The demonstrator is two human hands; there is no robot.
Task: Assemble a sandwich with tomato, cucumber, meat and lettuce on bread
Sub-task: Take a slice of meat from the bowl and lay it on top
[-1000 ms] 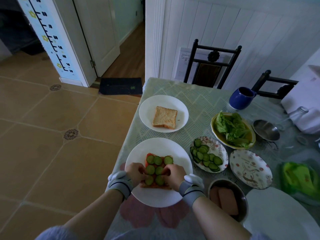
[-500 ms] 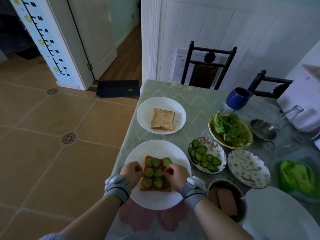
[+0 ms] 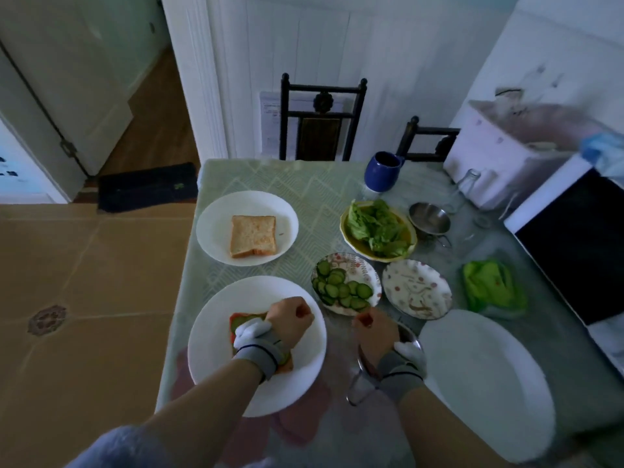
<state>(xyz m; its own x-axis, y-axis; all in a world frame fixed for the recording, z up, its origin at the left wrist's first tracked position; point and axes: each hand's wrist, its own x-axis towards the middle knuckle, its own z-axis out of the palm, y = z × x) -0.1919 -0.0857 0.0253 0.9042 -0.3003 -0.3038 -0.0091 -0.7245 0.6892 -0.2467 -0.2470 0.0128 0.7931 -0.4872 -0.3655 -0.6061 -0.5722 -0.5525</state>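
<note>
Your table (image 3: 256, 184) carries the risk first: the big white plate (image 3: 216, 349) holding the open sandwich (image 3: 241, 324) sits at the near left corner, close to the edge, so a nudge from your forearm could tip it off. Your left hand (image 3: 290, 320) hangs over the sandwich in a loose fist, gripping nothing visible; dropping it could scatter the cucumber. Your right hand (image 3: 374, 331), curled over the metal meat bowl (image 3: 410, 336), hides its fingertips, so I cannot tell its grip.
</note>
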